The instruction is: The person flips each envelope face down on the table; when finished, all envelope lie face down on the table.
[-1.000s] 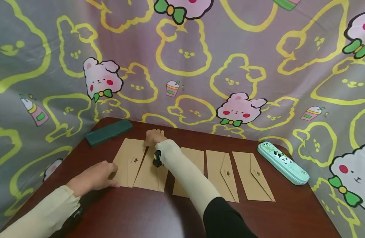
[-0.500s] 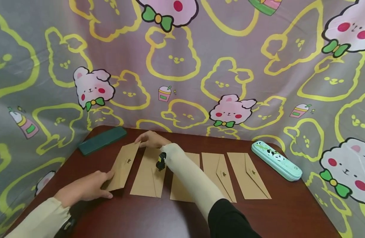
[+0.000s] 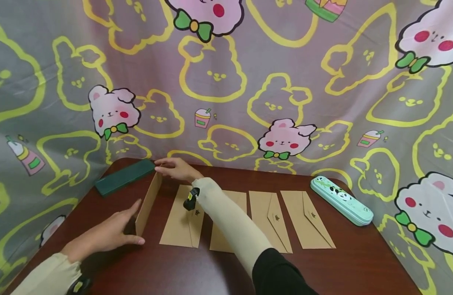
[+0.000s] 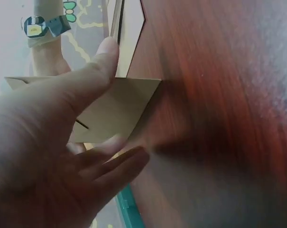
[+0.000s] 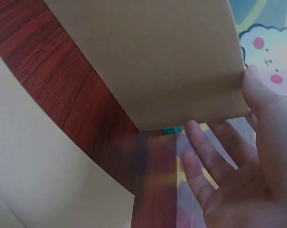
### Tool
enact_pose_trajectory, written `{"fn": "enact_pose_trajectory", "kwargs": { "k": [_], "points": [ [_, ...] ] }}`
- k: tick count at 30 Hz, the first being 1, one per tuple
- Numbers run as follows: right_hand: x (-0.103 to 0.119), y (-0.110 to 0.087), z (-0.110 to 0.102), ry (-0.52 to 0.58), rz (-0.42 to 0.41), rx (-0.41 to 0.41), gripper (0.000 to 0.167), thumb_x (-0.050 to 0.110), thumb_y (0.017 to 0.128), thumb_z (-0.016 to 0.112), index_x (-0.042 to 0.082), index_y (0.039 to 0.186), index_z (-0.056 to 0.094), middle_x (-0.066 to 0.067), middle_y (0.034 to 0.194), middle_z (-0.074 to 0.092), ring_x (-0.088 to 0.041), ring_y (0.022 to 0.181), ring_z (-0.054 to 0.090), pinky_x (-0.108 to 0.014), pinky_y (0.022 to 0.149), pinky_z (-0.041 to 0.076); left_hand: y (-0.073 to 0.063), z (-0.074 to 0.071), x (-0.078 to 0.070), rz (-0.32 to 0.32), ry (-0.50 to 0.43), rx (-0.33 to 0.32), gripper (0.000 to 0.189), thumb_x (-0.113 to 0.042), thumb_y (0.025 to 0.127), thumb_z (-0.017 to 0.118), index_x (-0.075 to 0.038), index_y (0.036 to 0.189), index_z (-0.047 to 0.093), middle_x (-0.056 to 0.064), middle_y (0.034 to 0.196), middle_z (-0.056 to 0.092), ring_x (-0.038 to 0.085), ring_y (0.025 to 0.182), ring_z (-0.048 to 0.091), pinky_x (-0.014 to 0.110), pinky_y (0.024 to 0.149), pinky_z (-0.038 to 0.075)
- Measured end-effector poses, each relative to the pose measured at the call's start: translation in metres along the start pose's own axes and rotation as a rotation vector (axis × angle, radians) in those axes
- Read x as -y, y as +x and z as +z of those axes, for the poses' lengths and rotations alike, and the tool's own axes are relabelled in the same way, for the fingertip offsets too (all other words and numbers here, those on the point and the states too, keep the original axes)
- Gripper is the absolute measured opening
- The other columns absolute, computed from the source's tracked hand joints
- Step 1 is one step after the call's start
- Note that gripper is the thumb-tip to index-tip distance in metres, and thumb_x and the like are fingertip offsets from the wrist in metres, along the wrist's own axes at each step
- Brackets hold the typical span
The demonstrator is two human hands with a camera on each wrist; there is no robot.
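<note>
A kraft-paper envelope [image 3: 149, 205] stands on its long edge at the left of the table. My right hand [image 3: 180, 169] pinches its far upper corner; in the right wrist view the thumb [image 5: 251, 83] lies at the envelope's edge. At the near end is my left hand [image 3: 104, 233], spread, thumb to the right of the envelope and fingers to the left. The left wrist view shows the flap side of the envelope [image 4: 129, 97] between that thumb and those loosely extended fingers. Several more kraft envelopes [image 3: 180, 221] lie flat in a row to the right, one partly hidden by the right sleeve.
A dark green case [image 3: 124, 177] lies at the back left, close to the standing envelope's far end. At the right edge rests a mint pencil case [image 3: 340, 200] with a panda print. A cartoon-patterned curtain [image 3: 226, 139] borders the dark red-brown table [image 3: 196, 270].
The leftmost envelope, flat at first, has been lifted by its right side and tipped up onto its long edge. Both hands have shifted left with it, and the head view has moved slightly.
</note>
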State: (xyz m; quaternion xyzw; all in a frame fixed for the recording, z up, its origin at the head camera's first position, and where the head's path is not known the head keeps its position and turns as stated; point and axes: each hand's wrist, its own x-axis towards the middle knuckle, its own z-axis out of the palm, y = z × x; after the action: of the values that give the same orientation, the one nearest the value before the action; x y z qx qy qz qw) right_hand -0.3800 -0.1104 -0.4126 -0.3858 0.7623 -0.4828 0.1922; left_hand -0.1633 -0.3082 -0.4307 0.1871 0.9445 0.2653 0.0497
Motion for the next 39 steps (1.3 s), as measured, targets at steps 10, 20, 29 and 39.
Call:
{"fn": "enact_pose_trajectory", "kwargs": {
  "k": [10,20,29,39],
  "points": [
    [0.003,0.004,0.009,-0.011,0.007,-0.018,0.050,0.033,0.106,0.057,0.022,0.154,0.049,-0.008,0.141,0.063,-0.028,0.120,0.068,-0.049,0.109,0.050,-0.009,-0.003,-0.011,0.272,0.172,-0.357,0.079,-0.027,0.075,0.091,-0.016,0.146,0.058,-0.013,0.110,0.059,0.000,0.087,0.054,0.022,0.067,0.048],
    [-0.024,0.006,0.026,-0.225,0.211,-0.036,0.040,0.013,0.109,0.048,0.010,0.148,0.055,-0.009,0.144,0.064,-0.024,0.133,0.061,-0.038,0.112,0.047,-0.012,-0.011,-0.008,0.330,0.201,-0.373,0.065,-0.025,0.079,0.088,-0.018,0.140,0.065,-0.016,0.107,0.058,-0.007,0.082,0.048,0.016,0.065,0.041],
    [-0.029,0.010,0.035,-0.436,0.250,-0.114,0.030,0.027,0.102,0.065,0.017,0.129,0.072,0.003,0.130,0.073,-0.017,0.129,0.062,-0.048,0.121,0.033,-0.015,-0.013,-0.005,0.346,0.303,-0.403,0.068,-0.031,0.074,0.090,-0.014,0.136,0.068,-0.014,0.107,0.063,-0.007,0.087,0.048,0.014,0.067,0.042],
    [-0.028,-0.002,0.002,0.029,0.228,-0.131,0.027,0.012,0.099,0.068,0.005,0.125,0.073,-0.014,0.117,0.077,-0.024,0.103,0.077,-0.033,0.095,0.058,-0.019,-0.026,0.002,0.404,0.309,-0.492,0.069,-0.029,0.067,0.093,-0.011,0.130,0.072,-0.013,0.106,0.067,-0.005,0.086,0.055,0.005,0.073,0.041]
  ]
}}
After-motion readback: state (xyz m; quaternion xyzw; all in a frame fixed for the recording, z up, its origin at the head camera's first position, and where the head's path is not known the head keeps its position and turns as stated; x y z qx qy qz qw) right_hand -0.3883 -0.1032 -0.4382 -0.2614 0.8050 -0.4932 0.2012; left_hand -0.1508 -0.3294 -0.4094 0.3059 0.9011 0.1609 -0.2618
